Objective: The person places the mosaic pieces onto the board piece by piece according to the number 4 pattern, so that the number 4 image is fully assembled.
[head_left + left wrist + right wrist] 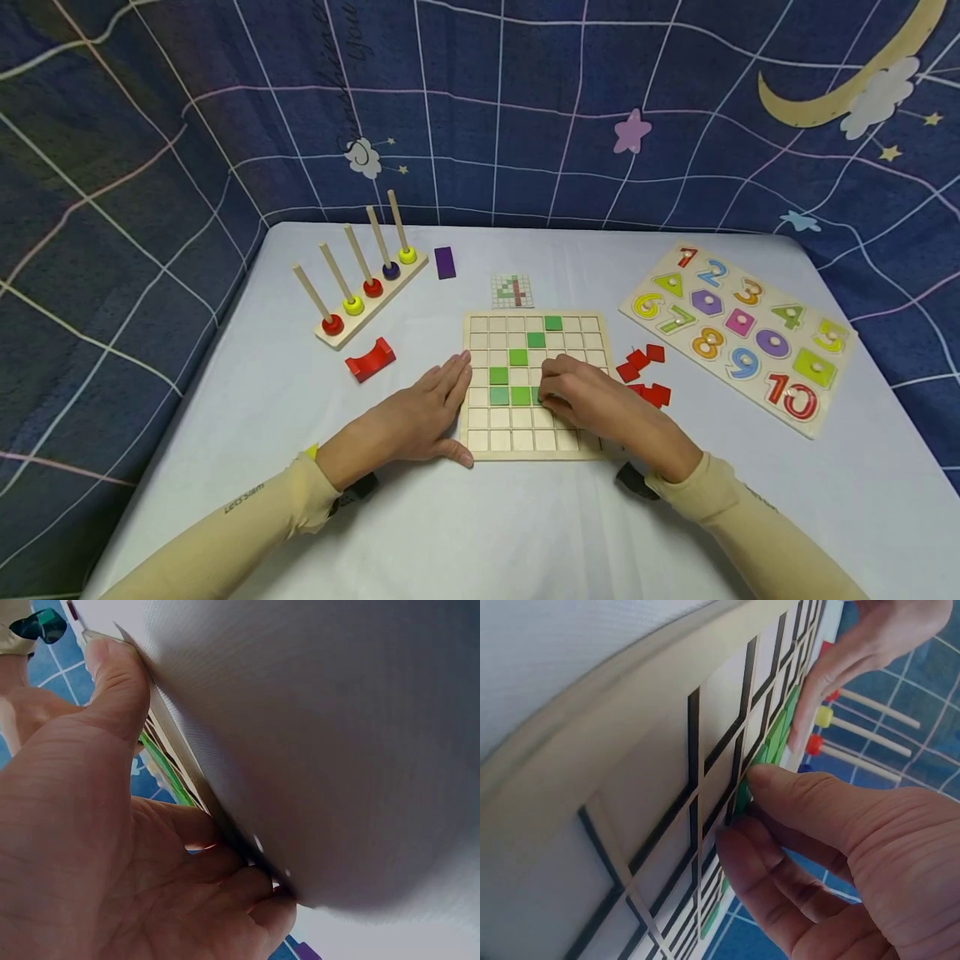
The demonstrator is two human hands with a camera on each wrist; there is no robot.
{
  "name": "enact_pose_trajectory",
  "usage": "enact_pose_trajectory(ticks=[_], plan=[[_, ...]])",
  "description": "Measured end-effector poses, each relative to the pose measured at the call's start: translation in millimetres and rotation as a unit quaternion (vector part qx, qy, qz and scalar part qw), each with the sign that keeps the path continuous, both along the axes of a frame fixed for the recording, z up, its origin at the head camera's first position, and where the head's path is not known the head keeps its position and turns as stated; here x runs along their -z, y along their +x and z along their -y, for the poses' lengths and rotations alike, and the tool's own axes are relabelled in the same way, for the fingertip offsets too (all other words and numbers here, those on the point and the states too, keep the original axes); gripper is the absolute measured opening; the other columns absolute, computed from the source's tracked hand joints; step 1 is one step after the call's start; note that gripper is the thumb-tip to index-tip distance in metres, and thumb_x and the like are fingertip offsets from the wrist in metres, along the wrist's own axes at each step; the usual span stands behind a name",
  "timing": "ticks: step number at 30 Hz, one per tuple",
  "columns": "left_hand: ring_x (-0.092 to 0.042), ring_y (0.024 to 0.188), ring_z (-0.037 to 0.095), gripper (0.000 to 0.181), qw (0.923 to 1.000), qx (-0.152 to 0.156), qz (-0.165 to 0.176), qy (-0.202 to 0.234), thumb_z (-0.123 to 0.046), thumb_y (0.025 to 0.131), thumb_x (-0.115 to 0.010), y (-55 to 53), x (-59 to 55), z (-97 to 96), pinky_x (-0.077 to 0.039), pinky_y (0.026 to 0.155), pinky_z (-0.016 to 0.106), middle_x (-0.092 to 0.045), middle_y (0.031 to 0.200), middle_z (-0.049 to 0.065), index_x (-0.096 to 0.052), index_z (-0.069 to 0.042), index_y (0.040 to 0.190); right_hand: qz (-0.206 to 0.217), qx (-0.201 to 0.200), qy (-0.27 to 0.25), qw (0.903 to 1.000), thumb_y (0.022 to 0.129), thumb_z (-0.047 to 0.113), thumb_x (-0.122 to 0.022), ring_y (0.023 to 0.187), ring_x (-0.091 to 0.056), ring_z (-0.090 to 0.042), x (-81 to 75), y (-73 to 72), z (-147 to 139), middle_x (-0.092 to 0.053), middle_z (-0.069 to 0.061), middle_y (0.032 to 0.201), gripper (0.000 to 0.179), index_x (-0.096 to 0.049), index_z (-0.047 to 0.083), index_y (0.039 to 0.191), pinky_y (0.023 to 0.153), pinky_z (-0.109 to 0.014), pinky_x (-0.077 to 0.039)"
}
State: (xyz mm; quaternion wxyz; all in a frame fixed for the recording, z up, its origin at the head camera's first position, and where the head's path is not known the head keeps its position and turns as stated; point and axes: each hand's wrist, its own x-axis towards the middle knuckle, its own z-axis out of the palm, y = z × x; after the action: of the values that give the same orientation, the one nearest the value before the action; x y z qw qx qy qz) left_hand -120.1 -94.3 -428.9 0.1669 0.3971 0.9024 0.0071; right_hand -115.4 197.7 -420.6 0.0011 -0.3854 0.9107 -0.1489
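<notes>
A wooden grid board [480, 419] lies on the white table, with several green square tiles [517, 357] set in its cells, some in a diagonal. My left hand [422, 419] rests along the board's left edge, fingers extended and thumb near the front corner. Over the middle of the grid, my right hand [588, 393] pinches a green tile [742, 796] between thumb and fingers, beside the row of green tiles. Most of that tile is hidden by the fingers in the head view. Just behind the board lies a small pattern card [512, 292] with green and red squares.
Loose red tiles [656, 353] lie right of the board, close to my right hand. A number puzzle [757, 310] is at the right. On the left stand a peg stacker [341, 335] with upright rods, a red arch block [371, 360] and a purple block [445, 262].
</notes>
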Motion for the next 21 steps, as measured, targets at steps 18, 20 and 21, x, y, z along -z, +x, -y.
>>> enact_pose_trajectory(ticks=[18,20,21], plan=[[-0.018,0.168,0.04,0.125,1.0,-0.002,-0.006,-0.002,-0.074,0.088,-0.07,0.9,2.3,-0.6,-0.026,0.136,0.049,-0.015,0.178,0.027,-0.019,0.009,0.167,-0.041,0.016,-0.003,0.999,0.092,0.001,-0.082,0.087,-0.055,-0.016,3.3,14.0,5,-0.062,-0.003,0.09,0.01,-0.074,0.006,0.087,0.077,-0.026,-0.058],[-0.017,0.168,0.04,0.125,1.0,-0.002,-0.005,-0.002,-0.074,0.088,-0.069,0.5,2.3,-1.2,-0.026,0.136,0.048,-0.015,0.179,0.026,-0.019,0.009,0.167,-0.042,0.017,0.001,0.999,0.092,0.001,-0.082,0.092,-0.058,-0.018,2.7,16.7,4,-0.065,-0.005,0.096,0.009,-0.074,0.005,0.09,0.081,-0.029,-0.06],[-0.017,0.168,0.04,0.125,1.0,-0.002,-0.004,-0.002,-0.074,0.088,-0.069,0.3,2.2,-1.5,-0.026,0.136,0.049,-0.014,0.179,0.026,-0.019,0.009,0.167,-0.043,0.018,0.002,0.9989,0.092,0.001,-0.082,0.094,-0.06,-0.019,2.4,18.1,3,-0.067,-0.006,0.1,0.008,-0.074,0.005,0.091,0.083,-0.03,-0.061]])
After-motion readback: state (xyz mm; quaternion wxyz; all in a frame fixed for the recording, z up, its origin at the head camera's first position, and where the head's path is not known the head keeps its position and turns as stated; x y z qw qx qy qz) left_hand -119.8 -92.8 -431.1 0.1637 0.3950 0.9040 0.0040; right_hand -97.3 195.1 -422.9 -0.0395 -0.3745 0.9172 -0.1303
